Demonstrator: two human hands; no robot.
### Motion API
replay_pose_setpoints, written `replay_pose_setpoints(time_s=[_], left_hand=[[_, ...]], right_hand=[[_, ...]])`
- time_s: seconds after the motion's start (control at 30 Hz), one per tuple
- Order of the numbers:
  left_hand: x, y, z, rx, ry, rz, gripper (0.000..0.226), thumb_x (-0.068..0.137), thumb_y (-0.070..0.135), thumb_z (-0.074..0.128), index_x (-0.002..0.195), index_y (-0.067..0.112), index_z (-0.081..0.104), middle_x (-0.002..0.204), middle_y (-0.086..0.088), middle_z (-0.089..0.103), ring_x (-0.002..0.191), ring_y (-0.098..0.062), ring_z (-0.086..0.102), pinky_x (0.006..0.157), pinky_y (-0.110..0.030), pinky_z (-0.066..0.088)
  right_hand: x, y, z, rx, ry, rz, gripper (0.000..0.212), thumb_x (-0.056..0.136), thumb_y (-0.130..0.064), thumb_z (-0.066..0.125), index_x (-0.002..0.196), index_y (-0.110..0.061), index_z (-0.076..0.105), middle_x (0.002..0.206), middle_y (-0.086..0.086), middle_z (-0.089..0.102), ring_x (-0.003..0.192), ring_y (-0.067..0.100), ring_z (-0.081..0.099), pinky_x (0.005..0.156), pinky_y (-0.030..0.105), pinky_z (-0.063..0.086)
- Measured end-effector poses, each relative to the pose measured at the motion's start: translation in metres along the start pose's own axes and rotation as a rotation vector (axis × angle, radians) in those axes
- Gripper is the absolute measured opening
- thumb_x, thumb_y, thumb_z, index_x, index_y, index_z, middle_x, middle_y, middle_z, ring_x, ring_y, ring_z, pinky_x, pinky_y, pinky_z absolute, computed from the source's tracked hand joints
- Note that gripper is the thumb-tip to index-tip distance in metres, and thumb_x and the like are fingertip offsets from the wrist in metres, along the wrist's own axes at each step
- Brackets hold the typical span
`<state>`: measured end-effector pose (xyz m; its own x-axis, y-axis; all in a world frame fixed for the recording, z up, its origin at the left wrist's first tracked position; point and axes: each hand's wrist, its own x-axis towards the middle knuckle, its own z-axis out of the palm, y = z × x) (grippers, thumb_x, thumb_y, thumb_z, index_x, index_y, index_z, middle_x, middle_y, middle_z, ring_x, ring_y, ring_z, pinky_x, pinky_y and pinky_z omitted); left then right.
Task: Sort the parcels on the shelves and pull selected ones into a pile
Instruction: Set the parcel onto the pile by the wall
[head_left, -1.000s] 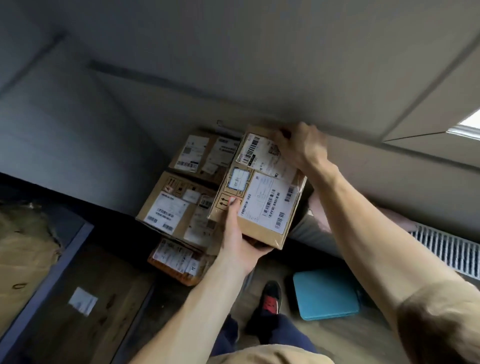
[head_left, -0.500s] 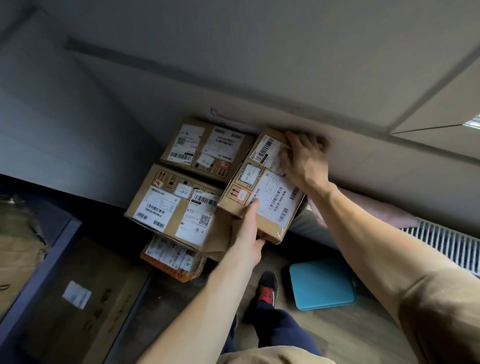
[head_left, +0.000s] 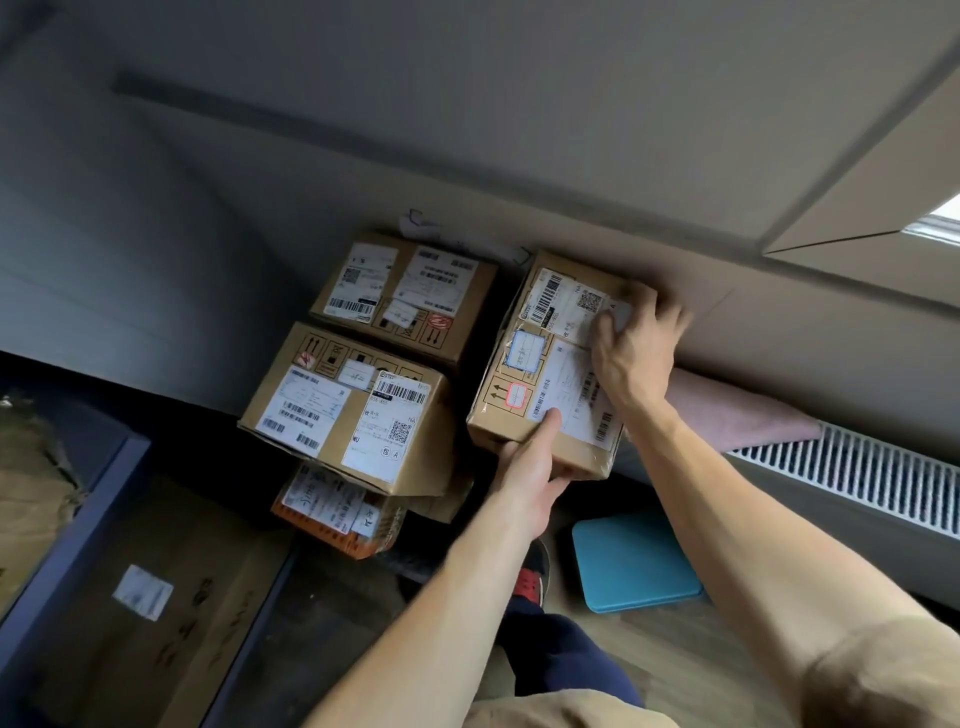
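**Parcels stacked by the wall, one held beside them**

The held parcel (head_left: 550, 364) is sitting right of the stack, its far end reaching the wall (head_left: 779, 332). The left hand (head_left: 524, 478) is gripping its near edge, and the right hand (head_left: 631, 343) is lying over its far right corner. In the stack, the rear parcel (head_left: 405, 296) is standing behind the front parcel (head_left: 343, 410), which is resting on the bottom parcel (head_left: 337, 514). Lower right, a flat pad (head_left: 634, 561) is lying on the floor (head_left: 675, 665) before the radiator (head_left: 857, 478).
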<state>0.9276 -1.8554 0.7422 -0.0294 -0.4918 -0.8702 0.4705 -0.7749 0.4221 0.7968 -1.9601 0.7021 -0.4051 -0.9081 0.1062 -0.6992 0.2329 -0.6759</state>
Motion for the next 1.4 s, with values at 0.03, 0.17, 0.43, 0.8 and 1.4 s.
replay_pose_setpoints(time_s=[0.03,0.17,0.43,0.8,1.4], left_hand=[[0.001,0.000,-0.001,0.024,-0.011,0.000,0.035,0.099,0.027,0.071,0.128,0.015,0.055,0.126,-0.009,0.069,0.114,-0.023,0.066,0.088,-0.043,0.060],[0.008,0.004,-0.013,0.115,-0.049,-0.001,0.049,0.096,0.028,0.074,0.133,0.008,0.049,0.130,-0.010,0.066,0.116,-0.022,0.065,0.116,-0.050,0.043],[0.002,0.010,-0.032,0.094,0.027,0.055,0.066,0.085,0.035,0.084,0.132,0.010,0.046,0.129,-0.004,0.059,0.118,-0.020,0.057,0.117,-0.053,0.042],[-0.015,0.027,-0.078,0.132,0.056,0.151,0.103,0.083,0.048,0.084,0.162,0.019,0.025,0.158,-0.007,0.044,0.111,-0.019,0.060,0.121,-0.051,0.037],[-0.147,0.036,-0.323,0.001,0.250,0.452,0.033,0.099,0.030,0.070,0.127,0.013,0.064,0.125,-0.010,0.068,0.117,-0.020,0.065,0.101,-0.039,0.055]], right_hand=[[-0.002,0.002,0.000,-0.001,0.007,-0.007,0.050,0.093,-0.030,0.048,0.133,-0.001,0.057,0.127,0.032,0.050,0.114,0.050,0.043,0.102,0.055,0.041],[-0.009,0.006,-0.004,0.035,-0.021,-0.013,0.045,0.099,-0.024,0.054,0.139,-0.005,0.053,0.136,0.027,0.045,0.124,0.044,0.040,0.099,0.048,0.041],[-0.014,-0.001,-0.010,-0.065,-0.009,-0.082,0.049,0.091,-0.028,0.050,0.133,-0.004,0.058,0.130,0.028,0.051,0.117,0.047,0.046,0.099,0.052,0.040],[-0.055,-0.056,-0.005,0.024,-0.109,-0.239,0.045,0.089,-0.022,0.054,0.131,-0.008,0.061,0.140,0.019,0.053,0.126,0.041,0.044,0.101,0.053,0.040],[-0.290,-0.203,0.046,0.062,-0.413,-0.559,0.051,0.090,-0.032,0.046,0.132,-0.007,0.059,0.130,0.016,0.057,0.117,0.035,0.049,0.094,0.048,0.045]])
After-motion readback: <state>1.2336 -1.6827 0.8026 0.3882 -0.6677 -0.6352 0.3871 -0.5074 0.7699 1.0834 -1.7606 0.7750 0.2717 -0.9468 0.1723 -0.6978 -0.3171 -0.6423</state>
